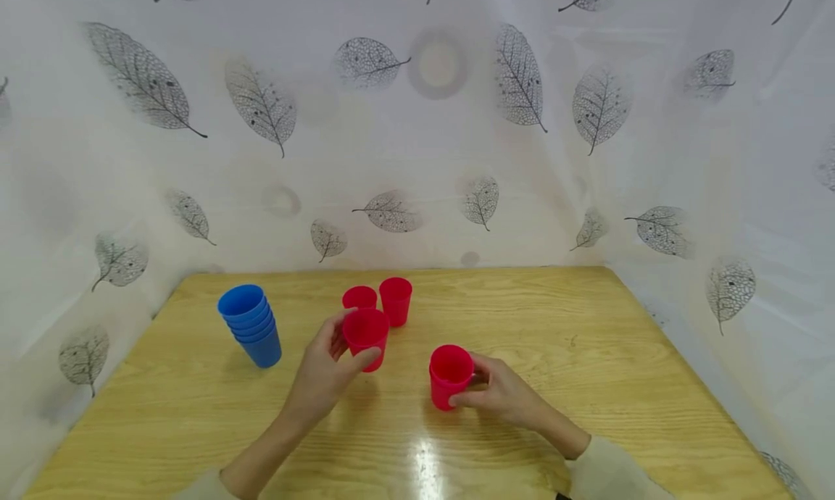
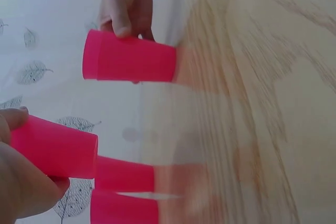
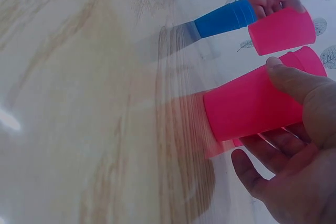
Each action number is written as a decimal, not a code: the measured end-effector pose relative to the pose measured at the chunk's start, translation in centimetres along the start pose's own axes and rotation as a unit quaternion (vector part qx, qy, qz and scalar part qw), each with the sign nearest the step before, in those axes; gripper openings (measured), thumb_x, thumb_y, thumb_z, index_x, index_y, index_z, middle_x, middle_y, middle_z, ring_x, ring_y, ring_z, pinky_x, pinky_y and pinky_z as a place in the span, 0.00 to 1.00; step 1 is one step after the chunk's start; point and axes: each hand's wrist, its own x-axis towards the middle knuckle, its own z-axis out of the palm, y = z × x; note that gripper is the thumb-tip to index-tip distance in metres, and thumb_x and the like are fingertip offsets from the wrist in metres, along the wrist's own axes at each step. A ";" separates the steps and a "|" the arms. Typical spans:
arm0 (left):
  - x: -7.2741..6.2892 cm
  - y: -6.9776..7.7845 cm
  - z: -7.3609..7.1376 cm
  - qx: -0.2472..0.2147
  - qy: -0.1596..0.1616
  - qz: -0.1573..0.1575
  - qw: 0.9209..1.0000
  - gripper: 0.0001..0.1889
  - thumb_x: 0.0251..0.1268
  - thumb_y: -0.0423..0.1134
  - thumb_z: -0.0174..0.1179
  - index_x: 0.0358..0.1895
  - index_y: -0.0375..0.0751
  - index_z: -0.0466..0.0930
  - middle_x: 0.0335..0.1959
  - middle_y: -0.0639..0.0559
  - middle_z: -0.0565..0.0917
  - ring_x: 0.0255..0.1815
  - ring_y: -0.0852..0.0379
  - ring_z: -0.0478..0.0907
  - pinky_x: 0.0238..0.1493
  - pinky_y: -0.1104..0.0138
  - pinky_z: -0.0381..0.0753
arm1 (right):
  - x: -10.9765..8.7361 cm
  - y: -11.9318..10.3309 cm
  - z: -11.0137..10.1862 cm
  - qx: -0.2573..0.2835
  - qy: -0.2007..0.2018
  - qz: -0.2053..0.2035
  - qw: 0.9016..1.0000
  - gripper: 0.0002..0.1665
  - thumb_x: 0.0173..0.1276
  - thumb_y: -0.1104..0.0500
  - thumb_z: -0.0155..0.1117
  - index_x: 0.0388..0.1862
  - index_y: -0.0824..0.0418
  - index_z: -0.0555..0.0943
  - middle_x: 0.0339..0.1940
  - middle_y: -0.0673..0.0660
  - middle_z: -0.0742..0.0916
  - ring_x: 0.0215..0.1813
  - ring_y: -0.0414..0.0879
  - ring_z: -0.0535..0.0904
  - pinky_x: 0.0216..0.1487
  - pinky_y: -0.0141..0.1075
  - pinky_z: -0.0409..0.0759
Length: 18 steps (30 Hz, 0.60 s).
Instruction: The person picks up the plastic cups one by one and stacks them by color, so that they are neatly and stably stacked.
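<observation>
My left hand point(image 1: 320, 377) holds a red plastic cup point(image 1: 365, 332) upright, thumb on the near side and fingers round the far side. In the left wrist view this held cup point(image 2: 55, 148) is raised off the table. My right hand point(image 1: 507, 394) grips a second red cup point(image 1: 445, 390) at its right side. A double rim shows on that one, so it looks like two nested cups; its base is at the tabletop. Just behind the left hand's cup stand two more red cups, one partly hidden point(image 1: 359, 296) and one at its right point(image 1: 396, 304).
A stack of several nested blue cups point(image 1: 263, 340) stands on the left of the wooden table point(image 1: 554, 319), leaning slightly in the head view. A pale curtain with a leaf print point(image 1: 417, 152) hangs behind the table and along both sides.
</observation>
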 end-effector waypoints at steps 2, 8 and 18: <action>0.0 0.3 0.5 -0.008 -0.012 -0.001 1.000 0.38 0.64 0.33 0.73 0.75 0.39 0.65 0.69 0.43 0.75 0.70 0.42 0.73 0.63 0.64 0.80 | 0.0 0.0 0.0 0.001 0.000 -0.002 1.000 0.31 0.66 0.63 0.76 0.65 0.69 0.78 0.57 0.64 0.87 0.53 0.45 0.86 0.56 0.38 0.85; -0.1 1.4 1.8 -0.023 -0.032 0.010 0.999 0.39 0.62 0.32 0.74 0.75 0.39 0.66 0.67 0.44 0.76 0.67 0.44 0.74 0.62 0.65 0.80 | 0.1 0.1 0.0 0.002 -0.001 -0.002 1.000 0.31 0.66 0.63 0.76 0.65 0.69 0.78 0.57 0.64 0.87 0.53 0.45 0.86 0.56 0.38 0.85; 0.1 3.1 2.9 -0.029 -0.052 0.028 0.998 0.36 0.62 0.34 0.74 0.73 0.42 0.69 0.65 0.46 0.76 0.65 0.45 0.75 0.59 0.65 0.82 | 0.0 -0.2 -0.1 -0.008 -0.003 0.006 1.000 0.30 0.65 0.61 0.77 0.64 0.65 0.80 0.54 0.59 0.88 0.48 0.45 0.87 0.51 0.39 0.87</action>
